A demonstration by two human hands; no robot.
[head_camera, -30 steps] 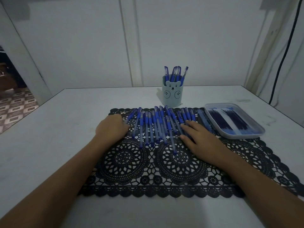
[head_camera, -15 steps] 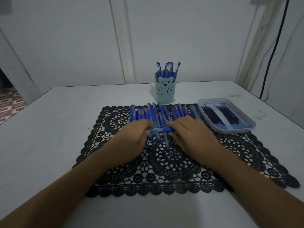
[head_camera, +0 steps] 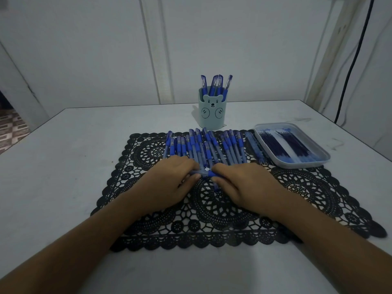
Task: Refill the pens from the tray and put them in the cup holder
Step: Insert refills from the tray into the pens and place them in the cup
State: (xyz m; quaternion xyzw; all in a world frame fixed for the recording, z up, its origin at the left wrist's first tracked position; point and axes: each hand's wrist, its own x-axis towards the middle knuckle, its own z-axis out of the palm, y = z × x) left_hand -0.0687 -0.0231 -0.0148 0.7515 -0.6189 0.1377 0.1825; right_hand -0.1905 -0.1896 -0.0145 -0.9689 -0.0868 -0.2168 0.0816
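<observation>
A row of several blue pens (head_camera: 212, 147) lies across the far half of a black lace mat (head_camera: 212, 209). Just in front of that row, my left hand (head_camera: 169, 181) and my right hand (head_camera: 244, 183) meet and hold one blue pen (head_camera: 205, 172) crosswise between them, each pinching an end. Behind the mat stands a pale blue bear cup holder (head_camera: 212, 111) with several pens (head_camera: 216, 84) upright in it. A pale tray (head_camera: 297, 164) of dark blue refills (head_camera: 284, 145) sits at the mat's right.
The white table (head_camera: 63, 166) reaches to a wall at the back. A black cable (head_camera: 350, 66) hangs down at the far right. A few separate pens (head_camera: 254, 147) lie between the row and the tray. Patterned floor (head_camera: 10, 128) shows past the table's left edge.
Both hands came together from the ends of the pen row to its middle and took up one pen, now held crosswise between them. The view shifted slightly.
</observation>
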